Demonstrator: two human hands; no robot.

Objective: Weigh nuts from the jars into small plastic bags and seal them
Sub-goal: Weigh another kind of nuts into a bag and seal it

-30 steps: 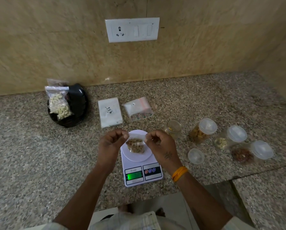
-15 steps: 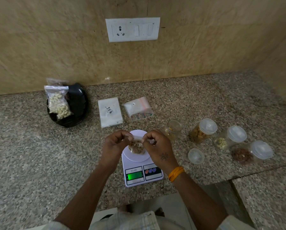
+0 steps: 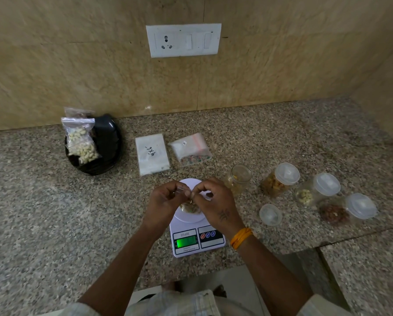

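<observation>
Clear small bag (image 3: 189, 205) of nuts over white scale (image 3: 196, 233), top pinched between left hand (image 3: 165, 201) and right hand (image 3: 216, 205)

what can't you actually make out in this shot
- Reading on the scale, head view: the green display glows but its digits are too small and blurred.
- Small bag over the scale's plate: mostly hidden behind the left hand and right hand pinching its top, so whether it is sealed cannot be told.
- Bag behind the cashew bag on the black tray: contents covered.
</observation>
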